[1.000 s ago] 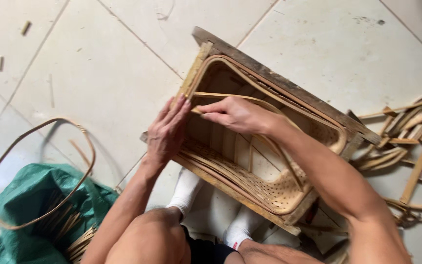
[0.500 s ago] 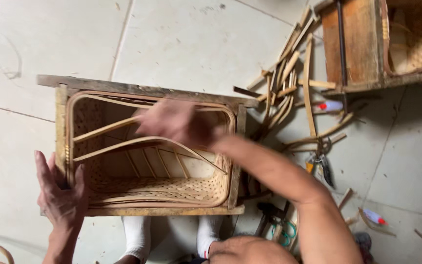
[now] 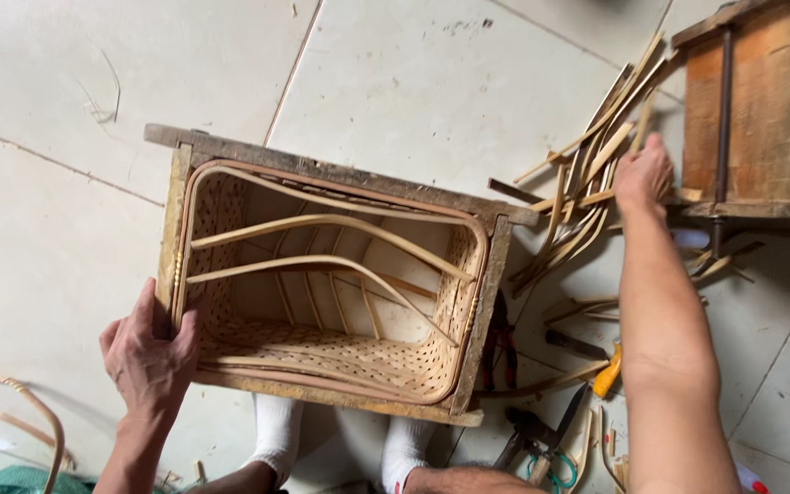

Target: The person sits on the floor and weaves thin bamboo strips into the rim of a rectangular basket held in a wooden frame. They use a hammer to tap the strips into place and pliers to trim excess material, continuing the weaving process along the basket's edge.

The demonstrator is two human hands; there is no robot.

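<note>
Pale tiled floor (image 3: pixel 413 82) everywhere, with thin grout lines running across it and lots of bare tile at the far left and far middle, so that side is pretty open. Sitting square in the middle is a rough wooden frame box (image 3: pixel 340 174) with a half-woven cane basket (image 3: pixel 322 357) fitted inside it; the basket's rim hugs the inner edge of the wood all the way round, and two bent cane strips (image 3: pixel 322 222) arc across the open inside from left to right. The near edge of the box sits just over a pair of white-socked feet (image 3: pixel 276 430).

The left hand (image 3: pixel 150 352) is on the near-left corner of the box, thumb hooked over the wooden edge and the other fingers spread flat and open against the outer left side, more bracing than clamping. The right hand (image 3: pixel 644 174) is stretched way out to the far right, resting on a messy pile of split cane strips (image 3: pixel 587 174) right beside a second, darker wooden box (image 3: pixel 752 110). Its fingers curl down into the strips, but I can't tell if they've actually closed on one.

Right side is tight: strips fan out between the two boxes, and nearer in there's a scatter of hand tools (image 3: pixel 541 430) and an orange-handled one (image 3: pixel 607 373) just beside the forearm. Near left, a cane hoop (image 3: pixel 43 412) curves over a bit of green cloth (image 3: pixel 11 480).
</note>
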